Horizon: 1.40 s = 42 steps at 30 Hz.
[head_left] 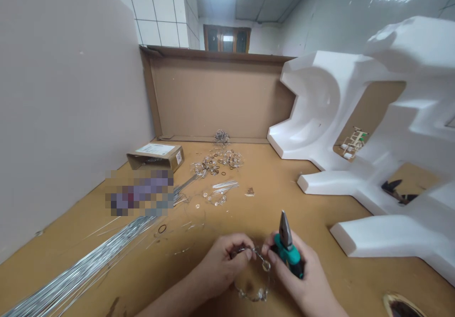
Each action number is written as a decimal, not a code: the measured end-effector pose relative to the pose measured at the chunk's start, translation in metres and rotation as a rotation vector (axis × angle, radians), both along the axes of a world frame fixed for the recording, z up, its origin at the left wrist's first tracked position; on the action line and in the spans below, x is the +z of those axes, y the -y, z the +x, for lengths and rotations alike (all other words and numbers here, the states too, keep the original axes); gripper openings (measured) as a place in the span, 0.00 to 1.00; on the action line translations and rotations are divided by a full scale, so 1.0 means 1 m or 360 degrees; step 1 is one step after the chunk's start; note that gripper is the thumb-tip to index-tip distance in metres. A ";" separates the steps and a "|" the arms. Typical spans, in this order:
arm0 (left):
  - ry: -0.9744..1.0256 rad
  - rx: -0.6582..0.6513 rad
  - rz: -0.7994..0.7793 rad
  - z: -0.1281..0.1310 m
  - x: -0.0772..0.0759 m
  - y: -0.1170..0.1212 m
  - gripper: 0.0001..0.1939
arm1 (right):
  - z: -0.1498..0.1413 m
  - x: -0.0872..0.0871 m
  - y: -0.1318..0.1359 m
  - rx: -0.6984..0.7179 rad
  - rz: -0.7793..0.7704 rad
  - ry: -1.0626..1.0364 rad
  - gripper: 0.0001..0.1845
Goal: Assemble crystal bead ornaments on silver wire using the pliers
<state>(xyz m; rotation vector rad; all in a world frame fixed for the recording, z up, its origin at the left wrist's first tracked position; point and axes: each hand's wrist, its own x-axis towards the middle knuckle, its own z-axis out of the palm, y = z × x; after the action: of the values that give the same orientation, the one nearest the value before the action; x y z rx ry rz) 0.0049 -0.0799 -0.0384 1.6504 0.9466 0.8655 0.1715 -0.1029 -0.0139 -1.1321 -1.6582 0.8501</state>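
My left hand (227,260) pinches the top of a thin wire ring with clear beads (261,294), which hangs below my fingers. Pliers with green-and-black handles (289,253) rest in my right hand (307,274), their closed grey jaws pointing up and away from the ring. The right thumb and index finger come together close beside the ring's upper right side, near a yellowish round bead (266,265). Whether those fingertips grip the wire is too small to tell.
Long silvery wires (95,255) lie across the left of the table. Clear beaded pieces (204,166), short wire lengths (225,185) and a tangled wire clump (222,137) are farther back. An open cardboard box (156,151) stands back left. White foam packing (313,104) fills the right.
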 end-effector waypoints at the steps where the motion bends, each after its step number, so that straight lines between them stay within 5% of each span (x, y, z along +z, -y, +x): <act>1: -0.0033 0.0007 0.0055 0.000 0.001 0.000 0.09 | 0.000 0.000 0.001 -0.0014 0.0071 0.0042 0.05; 8: -0.0363 0.0079 0.0457 -0.006 0.014 0.005 0.08 | 0.006 -0.001 -0.001 0.0117 0.0233 0.0204 0.05; 17: -0.0118 0.0186 0.0207 -0.003 0.009 0.010 0.05 | 0.008 -0.003 0.000 0.0284 0.0455 0.0115 0.11; 23: -0.0123 0.0190 0.0452 -0.004 0.009 0.011 0.06 | 0.006 -0.002 0.001 0.0231 0.0403 -0.0029 0.06; 29: -0.0100 0.0166 0.0434 -0.006 0.008 0.011 0.08 | 0.009 -0.003 -0.001 0.0251 0.0411 0.0053 0.07; 42: 0.0368 -0.0127 -0.0356 -0.007 0.005 0.001 0.08 | 0.009 -0.004 -0.004 0.0224 0.0202 0.0191 0.09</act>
<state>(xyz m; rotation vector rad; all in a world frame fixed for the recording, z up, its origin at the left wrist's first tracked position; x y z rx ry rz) -0.0025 -0.0808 -0.0334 1.3562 0.7816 0.8434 0.1804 -0.0988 -0.0174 -1.0043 -1.8815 0.7653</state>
